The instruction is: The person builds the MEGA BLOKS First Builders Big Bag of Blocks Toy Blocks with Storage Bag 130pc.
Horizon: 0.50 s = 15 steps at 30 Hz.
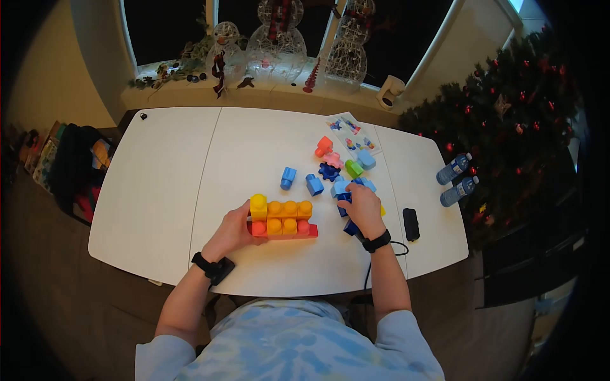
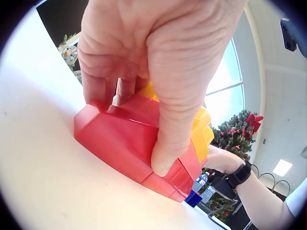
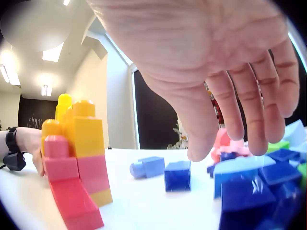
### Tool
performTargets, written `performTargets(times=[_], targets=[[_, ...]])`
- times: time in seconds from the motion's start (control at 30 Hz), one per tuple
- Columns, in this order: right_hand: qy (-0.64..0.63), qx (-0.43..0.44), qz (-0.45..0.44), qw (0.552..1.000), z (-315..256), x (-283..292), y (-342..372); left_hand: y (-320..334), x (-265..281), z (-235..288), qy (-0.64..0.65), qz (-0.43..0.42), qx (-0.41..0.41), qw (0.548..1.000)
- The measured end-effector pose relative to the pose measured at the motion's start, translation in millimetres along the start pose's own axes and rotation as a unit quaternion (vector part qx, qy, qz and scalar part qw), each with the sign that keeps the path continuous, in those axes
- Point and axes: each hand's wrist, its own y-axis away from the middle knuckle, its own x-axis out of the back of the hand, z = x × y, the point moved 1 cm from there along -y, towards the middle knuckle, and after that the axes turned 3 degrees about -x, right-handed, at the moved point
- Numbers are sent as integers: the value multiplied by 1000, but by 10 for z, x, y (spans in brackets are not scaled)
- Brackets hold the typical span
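My left hand (image 1: 230, 231) grips the left end of an assembly of red, yellow and orange blocks (image 1: 281, 230) on the table. In the left wrist view the thumb of this hand (image 2: 163, 62) presses on the red side (image 2: 120, 139), with the other fingers on the far side. My right hand (image 1: 365, 211) is over a cluster of dark and light blue blocks (image 1: 344, 206). The right wrist view shows that hand (image 3: 206, 62) with fingers spread and hanging down above the blue blocks (image 3: 244, 201), nothing held between them. The assembly (image 3: 86, 136) stands at left there.
Two light blue blocks (image 1: 288, 178) (image 1: 314, 185), a dark blue gear (image 1: 329, 171), a pink gear (image 1: 332, 159), an orange-red block (image 1: 323, 147) and a green block (image 1: 353, 168) lie beyond. A picture sheet (image 1: 353, 133) is behind. A black device (image 1: 412, 225) and two bottles (image 1: 454, 169) are at right.
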Motion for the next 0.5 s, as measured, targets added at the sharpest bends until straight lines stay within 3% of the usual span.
performTargets(times=[0.4,0.5], targets=[[86,14,22,996,-32,-357,39,-1,4,-39,-7,-13,14,1000],[86,2,-15,996,-74,-244,28,-1,15,-29,-15,-11,13,1000]])
